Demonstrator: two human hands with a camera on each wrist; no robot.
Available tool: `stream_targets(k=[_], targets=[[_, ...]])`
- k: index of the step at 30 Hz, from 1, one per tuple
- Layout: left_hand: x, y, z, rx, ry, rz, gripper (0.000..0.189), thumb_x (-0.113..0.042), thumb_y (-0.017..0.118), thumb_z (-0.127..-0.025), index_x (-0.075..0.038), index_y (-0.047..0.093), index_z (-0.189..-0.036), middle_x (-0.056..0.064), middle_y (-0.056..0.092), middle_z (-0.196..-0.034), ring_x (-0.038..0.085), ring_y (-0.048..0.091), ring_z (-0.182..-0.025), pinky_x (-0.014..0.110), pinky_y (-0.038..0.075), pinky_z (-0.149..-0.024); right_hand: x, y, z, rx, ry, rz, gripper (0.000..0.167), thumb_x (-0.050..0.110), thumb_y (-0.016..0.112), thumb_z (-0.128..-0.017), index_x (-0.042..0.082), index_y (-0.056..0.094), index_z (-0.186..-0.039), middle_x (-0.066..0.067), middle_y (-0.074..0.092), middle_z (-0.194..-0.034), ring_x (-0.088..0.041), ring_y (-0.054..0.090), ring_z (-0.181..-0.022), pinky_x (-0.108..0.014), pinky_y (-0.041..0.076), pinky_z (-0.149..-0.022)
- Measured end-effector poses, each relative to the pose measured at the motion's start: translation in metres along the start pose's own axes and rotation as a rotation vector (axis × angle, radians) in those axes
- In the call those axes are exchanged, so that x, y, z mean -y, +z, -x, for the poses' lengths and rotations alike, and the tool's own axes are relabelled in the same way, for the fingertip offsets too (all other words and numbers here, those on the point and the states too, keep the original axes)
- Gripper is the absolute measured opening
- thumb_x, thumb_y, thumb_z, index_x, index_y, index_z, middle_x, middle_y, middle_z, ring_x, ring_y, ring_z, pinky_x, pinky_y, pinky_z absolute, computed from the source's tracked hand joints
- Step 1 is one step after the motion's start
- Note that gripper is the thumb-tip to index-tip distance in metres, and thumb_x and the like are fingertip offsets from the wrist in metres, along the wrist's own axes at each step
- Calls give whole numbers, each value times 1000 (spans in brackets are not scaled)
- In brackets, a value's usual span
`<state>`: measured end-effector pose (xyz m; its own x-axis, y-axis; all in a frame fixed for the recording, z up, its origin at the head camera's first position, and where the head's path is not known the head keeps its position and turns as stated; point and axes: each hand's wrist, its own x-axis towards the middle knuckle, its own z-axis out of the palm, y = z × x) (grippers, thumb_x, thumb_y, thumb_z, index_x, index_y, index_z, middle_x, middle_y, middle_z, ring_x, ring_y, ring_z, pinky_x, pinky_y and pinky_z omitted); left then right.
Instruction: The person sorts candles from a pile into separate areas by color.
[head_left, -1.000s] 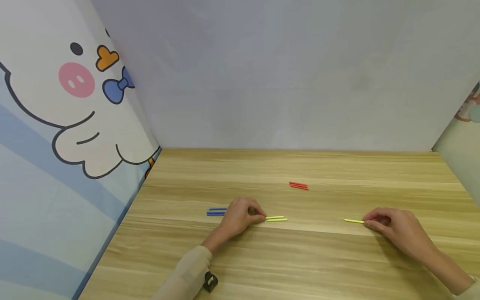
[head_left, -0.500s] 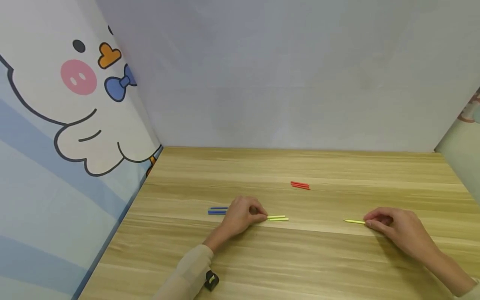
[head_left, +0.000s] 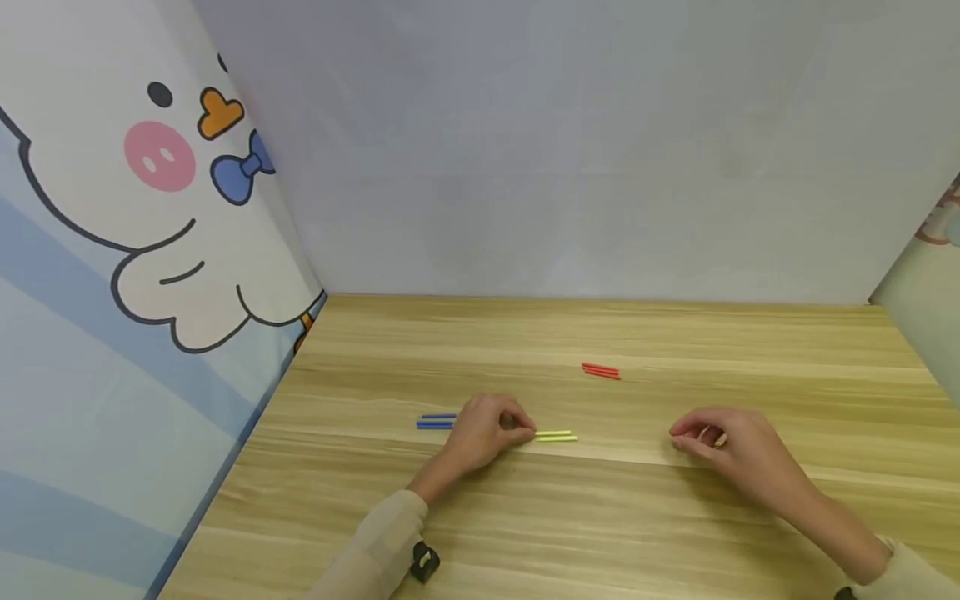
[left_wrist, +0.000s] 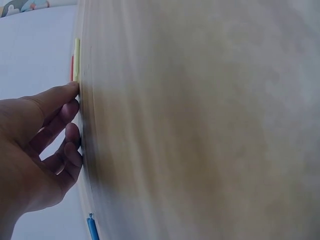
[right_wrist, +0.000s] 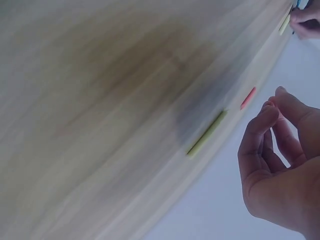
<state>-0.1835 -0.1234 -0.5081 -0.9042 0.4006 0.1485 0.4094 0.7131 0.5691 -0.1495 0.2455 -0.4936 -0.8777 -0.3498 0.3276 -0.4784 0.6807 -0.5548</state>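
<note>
My left hand (head_left: 483,433) pinches the left end of the thin yellow sticks (head_left: 555,437) lying on the table, thumb tip right at the end in the left wrist view. Under and left of that hand lie several blue sticks (head_left: 435,422), partly covered by it. My right hand (head_left: 738,450) hovers over the table on the right, its fingers loosely bent and nothing between thumb and index finger. Below it, the right wrist view shows a single yellow stick (right_wrist: 207,132) on the wood; in the head view the hand mostly hides that stick.
Red sticks (head_left: 601,371) lie together farther back, between the two hands. The wood-grain table (head_left: 480,533) ends at a pale grey wall (head_left: 570,167). A cartoon-printed panel (head_left: 150,250) borders the left side. A small black device (head_left: 425,562) sits at the left sleeve.
My right hand has let go of the single yellow stick and moved left over it. My left hand keeps its place at the other yellow sticks.
</note>
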Motion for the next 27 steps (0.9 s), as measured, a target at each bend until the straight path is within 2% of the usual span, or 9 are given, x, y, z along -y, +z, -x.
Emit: stream_targets(k=[5, 12, 18, 22, 27], targets=[[-2, 0, 0, -1, -1, -3, 4, -23, 87, -89, -20, 84, -89, -12, 73, -84, 1, 52, -70, 26, 42, -72, 13, 11, -2, 27, -23, -42, 10, 14, 86, -88, 22, 80, -92, 18, 70, -82, 5, 59, -69, -22, 51, -60], [-1, -3, -1, -7, -7, 47, 4, -20, 84, -92, -16, 84, -91, -9, 73, -83, 3, 54, -71, 24, 44, -69, 17, 16, 5, 105, 23, -66, 7, 16, 84, -91, 21, 80, -94, 19, 69, -82, 4, 58, -69, -23, 52, -61], [-4, -7, -8, -23, -2, 102, 4, -18, 82, -93, -14, 83, -91, -7, 73, -83, 4, 57, -73, 23, 47, -70, 18, 14, 17, 104, 39, -63, 7, 16, 83, -92, 22, 80, -94, 20, 69, -83, 5, 59, -69, -23, 52, -62], [-9, -9, -15, -42, 25, 106, 4, -14, 83, -93, -14, 82, -88, -6, 73, -82, 7, 58, -71, 22, 48, -67, 21, 15, 22, 94, 30, -70, 6, 16, 83, -92, 21, 80, -93, 20, 69, -82, 5, 58, -69, -23, 52, -62], [-16, -12, -23, -33, 52, 121, 5, -12, 83, -92, -13, 82, -88, -4, 73, -82, 9, 59, -71, 21, 48, -65, 24, 17, 31, 86, 20, -89, 5, 17, 84, -91, 21, 81, -93, 19, 71, -84, 6, 58, -69, -22, 52, -61]])
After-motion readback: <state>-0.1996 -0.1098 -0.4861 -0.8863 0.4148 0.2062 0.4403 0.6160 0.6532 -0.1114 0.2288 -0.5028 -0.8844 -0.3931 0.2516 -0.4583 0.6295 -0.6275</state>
